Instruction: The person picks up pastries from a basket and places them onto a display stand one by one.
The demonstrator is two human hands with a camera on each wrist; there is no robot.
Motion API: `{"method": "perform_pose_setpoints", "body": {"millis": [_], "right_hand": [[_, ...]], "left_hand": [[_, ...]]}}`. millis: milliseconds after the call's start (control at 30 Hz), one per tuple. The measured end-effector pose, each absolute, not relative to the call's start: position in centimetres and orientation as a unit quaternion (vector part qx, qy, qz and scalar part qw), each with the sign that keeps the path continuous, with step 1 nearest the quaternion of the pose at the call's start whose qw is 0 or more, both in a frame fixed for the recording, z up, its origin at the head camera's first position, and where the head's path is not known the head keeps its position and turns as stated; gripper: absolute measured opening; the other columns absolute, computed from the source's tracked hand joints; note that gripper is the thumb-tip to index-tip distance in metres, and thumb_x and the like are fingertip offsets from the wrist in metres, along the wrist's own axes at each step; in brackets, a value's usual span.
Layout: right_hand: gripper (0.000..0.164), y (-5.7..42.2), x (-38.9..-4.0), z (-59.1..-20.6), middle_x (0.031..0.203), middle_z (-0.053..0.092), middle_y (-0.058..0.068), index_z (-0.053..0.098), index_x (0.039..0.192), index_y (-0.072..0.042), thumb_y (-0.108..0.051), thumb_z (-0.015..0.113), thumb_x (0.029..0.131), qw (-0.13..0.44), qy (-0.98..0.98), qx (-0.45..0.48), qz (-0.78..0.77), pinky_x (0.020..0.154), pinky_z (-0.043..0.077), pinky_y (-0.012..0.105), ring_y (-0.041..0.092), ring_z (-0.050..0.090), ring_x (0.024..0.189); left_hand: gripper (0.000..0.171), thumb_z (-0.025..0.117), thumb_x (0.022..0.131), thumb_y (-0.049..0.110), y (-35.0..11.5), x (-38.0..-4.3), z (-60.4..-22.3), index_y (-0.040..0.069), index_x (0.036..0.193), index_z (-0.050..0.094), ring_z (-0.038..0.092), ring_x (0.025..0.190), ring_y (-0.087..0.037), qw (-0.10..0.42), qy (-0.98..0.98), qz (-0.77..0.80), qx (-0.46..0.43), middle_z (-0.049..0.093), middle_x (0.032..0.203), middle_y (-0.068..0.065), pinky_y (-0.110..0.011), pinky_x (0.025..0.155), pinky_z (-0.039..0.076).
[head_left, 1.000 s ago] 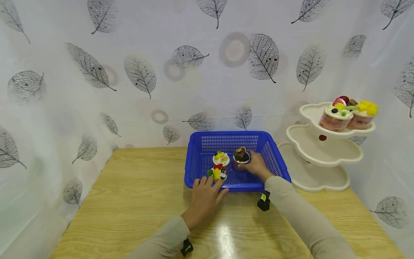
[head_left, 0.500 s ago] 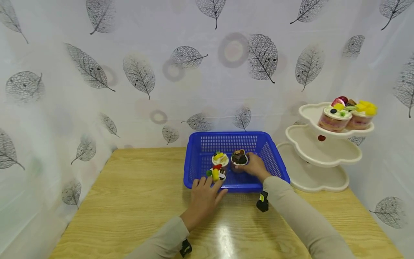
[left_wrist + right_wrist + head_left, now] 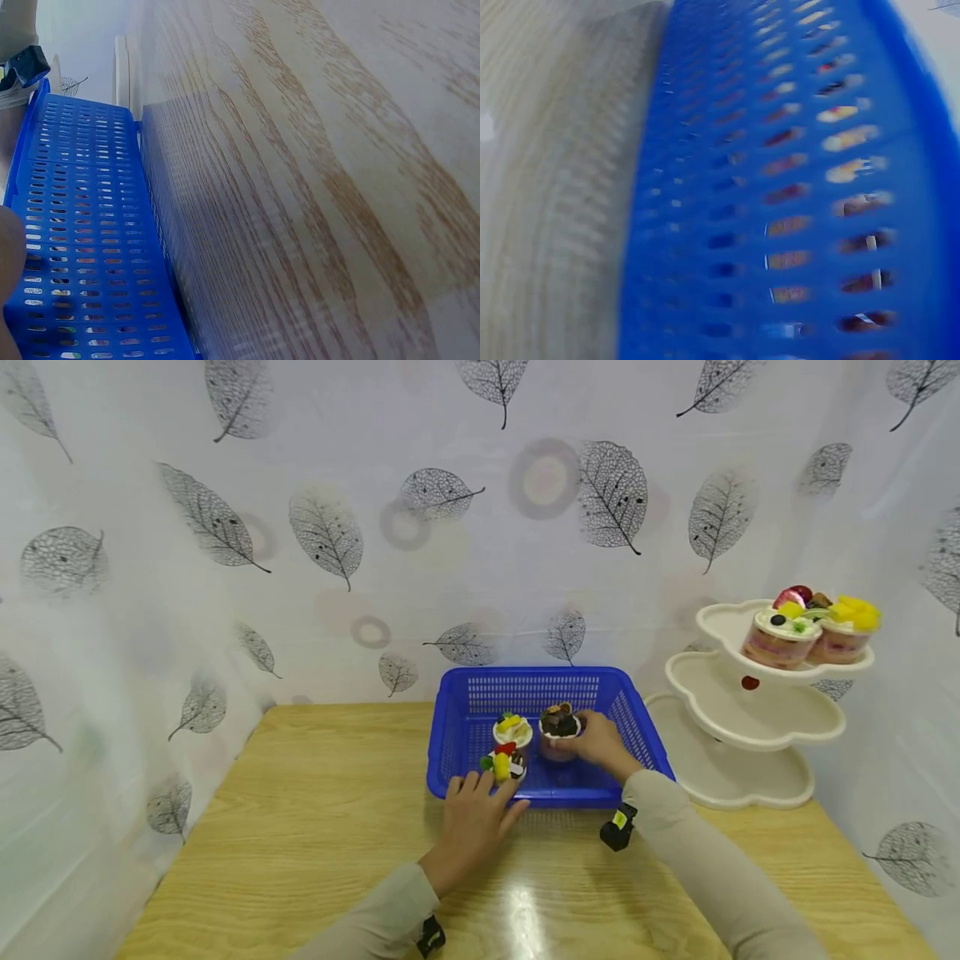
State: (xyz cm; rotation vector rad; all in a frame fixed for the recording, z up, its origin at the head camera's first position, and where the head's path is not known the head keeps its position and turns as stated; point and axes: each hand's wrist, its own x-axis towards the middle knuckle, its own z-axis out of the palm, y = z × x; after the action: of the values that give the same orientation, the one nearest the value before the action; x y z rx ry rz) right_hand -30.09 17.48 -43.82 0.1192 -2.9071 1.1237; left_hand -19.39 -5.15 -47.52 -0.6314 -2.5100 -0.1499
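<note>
In the head view my right hand [image 3: 597, 743] reaches over the front of a blue plastic basket [image 3: 551, 800]. Its thumb and fingers grip a dessert cup with a dark chocolate topping [image 3: 558, 724]. Left of that cup stand a cup topped with yellow fruit [image 3: 512, 728] and, nearer me, a cup with strawberry and yellow fruit [image 3: 505, 763]. My left hand [image 3: 474, 820] lies at the basket's front rim, fingers extended beside the nearest cup; whether they touch it is unclear. The left wrist view shows part of the left hand [image 3: 9, 262] against the basket's slotted wall [image 3: 86, 225].
At the right stands a cream three-tier stand [image 3: 757, 702] with cloud-shaped trays. Several fruit-topped dessert cups [image 3: 780, 637] sit on its top tier. The wooden table [image 3: 330, 793] extends left of the basket, and a leaf-patterned curtain [image 3: 465, 577] hangs behind.
The right hand and the chocolate cup shifted slightly left, then back right and slightly up inside the basket. My left hand stays in place.
</note>
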Motion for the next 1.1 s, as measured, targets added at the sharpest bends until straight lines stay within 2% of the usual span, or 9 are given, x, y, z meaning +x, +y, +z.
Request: {"method": "perform_pose_setpoints", "body": {"millis": [233,533,633,733,800,967,1100], "right_hand": [[0.069,18.8,-29.4,-40.8,0.114,0.062,0.029,0.054,0.124,0.010,-0.032,0.080,0.076,0.040,-0.916,0.035,0.397,0.085,0.048,0.048,0.040,0.059,0.105],[0.075,21.5,-27.7,-38.5,0.129,0.054,0.027,0.045,0.135,0.006,-0.036,0.076,0.081,0.097,-0.881,-0.006,0.462,0.092,0.046,0.046,0.039,0.055,0.116],[0.077,22.3,-26.9,-38.1,0.131,0.053,0.025,0.043,0.139,0.003,-0.036,0.075,0.082,0.124,-0.862,-0.021,0.491,0.088,0.048,0.031,0.037,0.054,0.117],[0.077,23.0,-26.1,-37.9,0.132,0.052,0.023,0.040,0.143,-0.002,-0.036,0.074,0.083,0.150,-0.840,-0.040,0.520,0.079,0.045,0.014,0.035,0.053,0.118],[0.076,23.4,-25.6,-37.9,0.131,0.053,0.021,0.040,0.144,-0.006,-0.037,0.073,0.084,0.173,-0.830,-0.058,0.527,0.074,0.042,0.009,0.033,0.054,0.117],[0.071,24.8,-24.9,-37.9,0.130,0.056,0.016,0.045,0.142,-0.009,-0.031,0.075,0.083,0.230,-0.806,-0.097,0.537,0.087,0.045,0.018,0.021,0.055,0.112],[0.072,25.9,-24.7,-38.0,0.130,0.056,0.014,0.045,0.142,-0.008,-0.028,0.077,0.081,0.244,-0.793,-0.123,0.544,0.094,0.045,0.025,0.013,0.054,0.110]], "left_hand": [[0.034,0.047,0.095,0.054,-5.2,-19.4,-47.5,0.027,0.108,0.064,0.050,0.078,-0.019,0.265,-0.935,-0.051,-0.230,0.060,0.088,-0.001,-0.034,0.069,0.034],[0.034,0.047,0.095,0.054,-5.1,-19.4,-47.5,0.026,0.108,0.064,0.050,0.078,-0.020,0.263,-0.935,-0.056,-0.232,0.060,0.088,-0.001,-0.034,0.070,0.035],[0.034,0.048,0.095,0.054,-5.1,-19.3,-47.5,0.026,0.108,0.064,0.050,0.078,-0.019,0.261,-0.936,-0.055,-0.230,0.060,0.088,-0.001,-0.034,0.071,0.035],[0.034,0.048,0.095,0.054,-5.1,-19.3,-47.5,0.027,0.108,0.064,0.050,0.078,-0.019,0.260,-0.937,-0.056,-0.228,0.061,0.088,-0.001,-0.034,0.071,0.035],[0.034,0.048,0.095,0.054,-5.1,-19.3,-47.5,0.027,0.108,0.064,0.050,0.078,-0.019,0.261,-0.936,-0.055,-0.228,0.061,0.088,-0.001,-0.034,0.071,0.036],[0.035,0.047,0.095,0.054,-5.0,-19.4,-47.5,0.026,0.108,0.065,0.051,0.077,-0.019,0.265,-0.934,-0.055,-0.233,0.061,0.087,-0.001,-0.035,0.070,0.037],[0.035,0.048,0.095,0.053,-5.1,-19.3,-47.5,0.026,0.108,0.064,0.051,0.077,-0.020,0.264,-0.935,-0.056,-0.232,0.061,0.087,-0.001,-0.035,0.070,0.036]]}}
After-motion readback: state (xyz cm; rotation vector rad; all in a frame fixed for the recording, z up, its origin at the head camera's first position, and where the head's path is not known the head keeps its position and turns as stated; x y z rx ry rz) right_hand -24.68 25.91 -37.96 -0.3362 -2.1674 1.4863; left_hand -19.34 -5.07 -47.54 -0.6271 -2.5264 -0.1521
